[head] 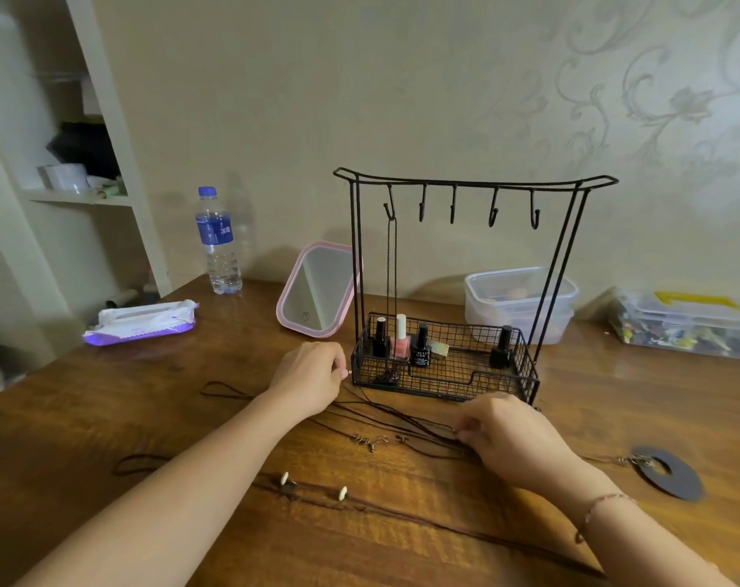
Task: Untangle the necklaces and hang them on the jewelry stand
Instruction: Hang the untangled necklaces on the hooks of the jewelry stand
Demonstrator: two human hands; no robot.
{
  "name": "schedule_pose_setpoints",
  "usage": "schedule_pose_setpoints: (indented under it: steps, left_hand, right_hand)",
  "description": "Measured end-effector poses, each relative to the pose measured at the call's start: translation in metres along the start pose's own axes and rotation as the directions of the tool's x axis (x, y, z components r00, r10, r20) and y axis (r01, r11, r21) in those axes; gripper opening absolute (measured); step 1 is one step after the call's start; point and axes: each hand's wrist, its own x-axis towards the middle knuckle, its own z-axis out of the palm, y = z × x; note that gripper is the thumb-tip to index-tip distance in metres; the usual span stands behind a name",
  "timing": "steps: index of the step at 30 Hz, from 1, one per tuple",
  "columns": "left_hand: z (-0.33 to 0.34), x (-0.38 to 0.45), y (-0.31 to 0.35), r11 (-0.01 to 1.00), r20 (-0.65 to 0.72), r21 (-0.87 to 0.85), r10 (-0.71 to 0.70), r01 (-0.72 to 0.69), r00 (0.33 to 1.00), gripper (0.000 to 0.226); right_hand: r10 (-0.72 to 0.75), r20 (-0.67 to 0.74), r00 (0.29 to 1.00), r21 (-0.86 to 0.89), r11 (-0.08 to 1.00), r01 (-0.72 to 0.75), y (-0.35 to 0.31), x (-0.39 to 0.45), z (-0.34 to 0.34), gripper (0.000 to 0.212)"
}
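— How many hooks (452,205) do we count on the jewelry stand (474,182)?
— Five, and one necklace (391,264) hanging.
— Bottles in its basket?
— We see four nail polish bottles (421,346): three black, one pink.
— And around it?
— One water bottle (218,241), one mirror (317,290), two hands.

Both forearms are bare, with no sleeves showing in the view. The left hand (311,377) wears nothing on its fingers or wrist. Just behind the right hand (514,438), a thin reddish-brown cord bracelet (597,508) circles the wrist, and a short loose end of it hangs beside the wrist.
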Motion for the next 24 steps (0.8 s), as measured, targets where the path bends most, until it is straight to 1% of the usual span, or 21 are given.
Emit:
schedule_pose_setpoints:
  steps: [2, 3, 5, 6, 8, 9, 12, 13, 14, 15, 16, 17, 19, 21, 24]
  left_hand:
    - [-0.019, -0.01, 0.013, 0.986, -0.081, -0.152, 0.05, -0.062, 0.996, 0.002]
    - [-0.031, -0.015, 0.022, 0.957, -0.108, -0.272, 0.07, -0.097, 0.992, 0.002]
    - [-0.056, -0.022, 0.046, 0.842, -0.08, -0.523, 0.105, -0.131, 0.991, 0.007]
    - [-0.065, -0.023, 0.056, 0.784, -0.059, -0.606, 0.13, -0.139, 0.99, 0.009]
    - [-0.077, -0.022, 0.071, 0.723, -0.057, -0.673, 0.162, -0.158, 0.985, 0.008]
    - [-0.081, -0.022, 0.076, 0.712, -0.064, -0.681, 0.171, -0.168, 0.983, 0.008]
    - [-0.089, -0.018, 0.084, 0.715, -0.076, -0.671, 0.199, -0.197, 0.977, 0.015]
    - [-0.091, -0.016, 0.086, 0.729, -0.088, -0.651, 0.205, -0.212, 0.975, 0.02]
    - [-0.095, -0.015, 0.088, 0.744, -0.103, -0.627, 0.213, -0.23, 0.972, 0.024]
    - [-0.098, -0.012, 0.091, 0.763, -0.115, -0.596, 0.227, -0.25, 0.967, 0.027]
    - [-0.102, -0.01, 0.093, 0.784, -0.121, -0.559, 0.245, -0.27, 0.962, 0.029]
    - [-0.105, -0.009, 0.095, 0.806, -0.117, -0.517, 0.268, -0.289, 0.956, 0.031]
    - [-0.111, -0.007, 0.098, 0.84, -0.085, -0.438, 0.315, -0.32, 0.945, 0.032]
    - [-0.115, -0.006, 0.1, 0.861, -0.049, -0.386, 0.34, -0.332, 0.939, 0.031]
    - [-0.115, -0.005, 0.099, 0.876, -0.037, -0.343, 0.349, -0.34, 0.936, 0.027]
  right_hand:
    - [0.0, -0.184, 0.983, 0.126, 0.992, 0.023, -0.006, 0.002, -0.004, 0.013]
    - [-0.004, -0.285, 0.959, 0.207, 0.976, 0.065, -0.013, 0.004, -0.009, 0.013]
    - [-0.032, -0.439, 0.898, 0.339, 0.919, 0.198, -0.035, 0.011, -0.022, 0.012]
    - [-0.039, -0.486, 0.873, 0.379, 0.891, 0.25, -0.047, 0.015, -0.029, 0.013]
    - [-0.008, -0.525, 0.851, 0.417, 0.869, 0.266, -0.067, 0.024, -0.038, 0.024]
    - [0.032, -0.545, 0.838, 0.427, 0.87, 0.245, -0.072, 0.028, -0.041, 0.03]
    - [0.182, -0.628, 0.757, 0.464, 0.868, 0.177, -0.074, 0.039, -0.05, 0.05]
    - [0.185, -0.626, 0.757, 0.484, 0.854, 0.192, -0.073, 0.041, -0.055, 0.054]
    - [0.162, -0.605, 0.78, 0.503, 0.836, 0.217, -0.073, 0.042, -0.058, 0.054]
    - [0.124, -0.582, 0.804, 0.509, 0.826, 0.241, -0.074, 0.043, -0.061, 0.05]
    - [0.083, -0.577, 0.813, 0.495, 0.827, 0.267, -0.075, 0.043, -0.062, 0.04]
    - [0.053, -0.588, 0.807, 0.472, 0.833, 0.289, -0.076, 0.042, -0.062, 0.03]
    - [0.043, -0.62, 0.784, 0.438, 0.848, 0.3, -0.076, 0.041, -0.062, 0.018]
    - [0.057, -0.611, 0.79, 0.447, 0.848, 0.284, -0.074, 0.041, -0.062, 0.014]
    - [0.098, -0.526, 0.845, 0.571, 0.777, 0.265, -0.069, 0.043, -0.061, 0.011]
